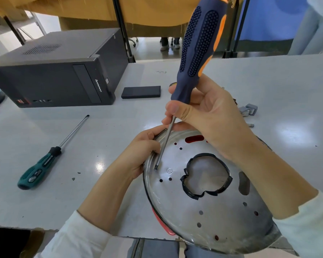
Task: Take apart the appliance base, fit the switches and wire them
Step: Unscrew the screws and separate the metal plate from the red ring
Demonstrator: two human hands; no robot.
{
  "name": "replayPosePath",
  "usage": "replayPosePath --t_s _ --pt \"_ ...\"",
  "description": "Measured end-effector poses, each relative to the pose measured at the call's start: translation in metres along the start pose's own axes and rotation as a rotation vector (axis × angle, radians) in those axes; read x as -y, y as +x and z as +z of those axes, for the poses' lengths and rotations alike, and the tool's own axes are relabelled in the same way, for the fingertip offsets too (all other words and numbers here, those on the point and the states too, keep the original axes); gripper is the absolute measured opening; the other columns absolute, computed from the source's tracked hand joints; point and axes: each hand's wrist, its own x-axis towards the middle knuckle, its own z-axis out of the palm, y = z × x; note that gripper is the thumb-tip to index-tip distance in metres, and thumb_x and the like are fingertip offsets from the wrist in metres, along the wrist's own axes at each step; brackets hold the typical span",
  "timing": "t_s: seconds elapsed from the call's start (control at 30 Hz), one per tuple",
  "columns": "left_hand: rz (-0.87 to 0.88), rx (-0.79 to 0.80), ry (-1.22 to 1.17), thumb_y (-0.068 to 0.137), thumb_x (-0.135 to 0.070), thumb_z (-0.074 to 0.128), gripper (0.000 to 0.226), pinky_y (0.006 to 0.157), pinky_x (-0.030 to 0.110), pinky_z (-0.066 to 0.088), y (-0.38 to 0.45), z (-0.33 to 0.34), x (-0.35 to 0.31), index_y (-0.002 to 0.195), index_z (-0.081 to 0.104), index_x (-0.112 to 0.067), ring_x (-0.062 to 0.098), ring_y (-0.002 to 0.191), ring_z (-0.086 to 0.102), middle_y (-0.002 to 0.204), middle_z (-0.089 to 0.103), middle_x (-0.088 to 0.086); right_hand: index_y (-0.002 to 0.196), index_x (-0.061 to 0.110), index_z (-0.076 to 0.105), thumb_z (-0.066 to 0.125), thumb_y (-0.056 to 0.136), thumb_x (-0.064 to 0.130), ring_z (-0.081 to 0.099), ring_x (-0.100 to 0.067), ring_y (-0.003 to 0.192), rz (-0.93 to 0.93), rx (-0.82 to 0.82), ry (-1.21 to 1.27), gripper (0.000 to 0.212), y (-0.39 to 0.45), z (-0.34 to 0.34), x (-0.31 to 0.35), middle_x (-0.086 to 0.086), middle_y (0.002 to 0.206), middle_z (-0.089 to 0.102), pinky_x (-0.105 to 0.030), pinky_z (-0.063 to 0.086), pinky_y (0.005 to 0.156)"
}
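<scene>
The appliance base [203, 207] is a round shiny metal plate with small holes and a central opening edged in black tape; a red housing shows under its rim. It lies tilted at the table's front edge. My left hand [138, 155] grips its left rim. My right hand [203, 112] holds a blue and orange screwdriver [196, 53] upright by the lower handle and shaft. The screwdriver tip sits on a screw at the plate's left side, just beside my left thumb.
A green-handled screwdriver [43, 164] lies on the grey table [101, 138] to the left. A black computer tower [54, 71] lies at the back left, with a flat black box [141, 92] beside it. Small grey parts [248, 110] sit at the right.
</scene>
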Motion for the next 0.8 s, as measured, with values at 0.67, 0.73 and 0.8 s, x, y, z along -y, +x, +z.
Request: replayPosePath --t_s 0.67,0.73,0.8 --pt "-0.025 -0.110 0.081 0.073 0.021 0.032 0.075 0.060 0.027 0.052 0.013 -0.023 -0.006 0.126 0.064 -0.021 0.022 0.080 0.066 0.102 0.072 0.010 0.122 0.017 0.046 0.048 0.090 0.024 0.067 -0.024 0.082 0.047 0.161 0.009 0.033 0.024 -0.017 -0.004 -0.001 0.090 0.064 -0.040 0.057 0.077" --pt "-0.027 -0.113 0.086 0.072 0.021 0.033 0.075 0.067 0.032 0.050 0.012 -0.023 -0.007 0.121 0.067 -0.025 0.026 0.087 0.064 0.106 0.071 0.012 0.123 0.018 0.045 0.046 0.091 0.022 0.067 -0.025 0.084 0.053 0.185 0.054 0.032 0.019 -0.020 -0.002 0.001 0.093 0.065 -0.042 0.056 0.079" --pt "-0.045 -0.121 0.079 0.073 0.021 0.034 0.078 0.067 0.033 0.049 0.012 -0.023 -0.006 0.113 0.070 -0.035 0.026 0.085 0.063 0.108 0.072 0.012 0.119 0.018 0.048 0.046 0.091 0.020 0.068 -0.023 0.083 0.050 0.194 0.049 0.029 0.014 -0.019 -0.001 0.002 0.091 0.066 -0.037 0.056 0.077"
